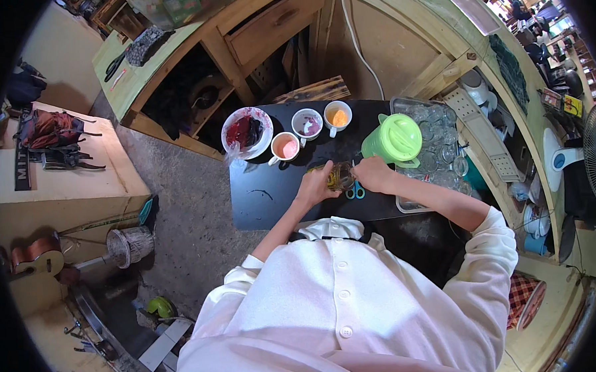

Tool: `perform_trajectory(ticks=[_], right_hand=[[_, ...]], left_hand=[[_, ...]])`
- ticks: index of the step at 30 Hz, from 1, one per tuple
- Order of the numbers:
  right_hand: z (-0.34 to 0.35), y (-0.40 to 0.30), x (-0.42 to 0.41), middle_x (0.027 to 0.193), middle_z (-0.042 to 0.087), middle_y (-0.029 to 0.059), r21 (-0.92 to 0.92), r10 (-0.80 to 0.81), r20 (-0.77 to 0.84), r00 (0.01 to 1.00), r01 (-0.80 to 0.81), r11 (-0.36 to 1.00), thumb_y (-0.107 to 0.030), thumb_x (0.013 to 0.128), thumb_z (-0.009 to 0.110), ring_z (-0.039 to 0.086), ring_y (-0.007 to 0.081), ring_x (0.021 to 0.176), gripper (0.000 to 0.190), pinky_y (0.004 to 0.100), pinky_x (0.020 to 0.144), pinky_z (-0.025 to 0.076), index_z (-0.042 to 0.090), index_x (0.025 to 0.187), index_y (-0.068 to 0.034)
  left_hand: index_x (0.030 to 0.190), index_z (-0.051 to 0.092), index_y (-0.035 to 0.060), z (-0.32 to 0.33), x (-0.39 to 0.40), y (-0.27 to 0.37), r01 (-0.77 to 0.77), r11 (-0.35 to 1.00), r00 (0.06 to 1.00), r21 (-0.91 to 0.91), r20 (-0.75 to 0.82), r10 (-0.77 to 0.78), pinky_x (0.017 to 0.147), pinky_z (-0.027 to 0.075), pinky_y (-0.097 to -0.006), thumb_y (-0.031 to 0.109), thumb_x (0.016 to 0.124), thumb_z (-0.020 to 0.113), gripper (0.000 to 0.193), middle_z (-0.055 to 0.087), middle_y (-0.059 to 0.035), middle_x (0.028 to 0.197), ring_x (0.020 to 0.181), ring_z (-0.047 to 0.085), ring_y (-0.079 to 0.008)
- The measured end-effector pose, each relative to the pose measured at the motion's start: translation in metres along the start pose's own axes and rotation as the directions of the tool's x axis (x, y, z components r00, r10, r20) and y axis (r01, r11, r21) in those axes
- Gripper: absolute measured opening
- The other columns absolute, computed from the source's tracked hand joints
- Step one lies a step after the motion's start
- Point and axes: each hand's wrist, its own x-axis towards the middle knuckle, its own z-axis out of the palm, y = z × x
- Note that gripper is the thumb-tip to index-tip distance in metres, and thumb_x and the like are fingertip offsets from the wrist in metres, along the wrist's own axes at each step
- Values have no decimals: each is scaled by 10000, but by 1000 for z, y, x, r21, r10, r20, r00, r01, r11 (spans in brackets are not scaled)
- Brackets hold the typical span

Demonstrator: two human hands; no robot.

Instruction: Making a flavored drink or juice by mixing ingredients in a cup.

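My left hand [318, 186] is closed around a glass jar [344, 177] with a yellowish label, tilted on its side above the black tabletop [266, 200]. At the jar's open-looking end is my right hand [374, 174], its fingers pinched together; a small pale tip shows at them, too small to name. Scissors with blue-edged handles [355, 191] lie just below the jar. Beyond my hands stand a cup with pink contents [285, 146], a cup with purple residue [307, 124] and a cup with orange contents [338, 116].
A white bowl with dark red contents [247, 133] stands at the back left. A green lidded pitcher [393, 139] is right of the cups, beside a clear tray [411, 204] of glass jars. Wooden cabinets [271, 27] curve around the table's far side.
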Motion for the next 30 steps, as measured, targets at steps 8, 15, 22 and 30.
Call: perform_trajectory(ticks=[8,15,22,30], right_hand=[[-8,18,16,721,620,119,142,-130,50,990,122,982,-196,766,534,618,291,717,137,403,599,476,639,769,-108],[1,10,16,664,616,91,-205,-211,-33,977,201,958,-156,748,534,629,246,645,115,375,549,477,637,742,-106],[-10,3,4,751,643,106,39,-128,102,986,125,991,-173,777,526,643,237,715,149,373,606,499,651,814,-101],[-3,26,9,592,489,11,786,-224,430,874,-240,570,-182,857,449,447,99,438,185,261,369,333,600,906,-87]], left_hand=[[982,400,72,-2,2,0,12,1000,999,-22,36,-11,621,475,-441,309,539,784,632,602,-194,764,750,586,-390],[972,402,70,-5,2,0,24,999,999,-25,41,-23,613,474,-447,325,542,785,630,602,-197,740,732,586,-398],[985,414,69,-1,-3,-2,4,1000,1000,-20,4,-4,614,478,-436,318,527,787,641,602,-187,749,733,590,-380],[970,423,69,-5,-8,-6,3,998,1000,-63,-25,-5,625,482,-426,273,523,788,613,599,-182,784,753,587,-374]])
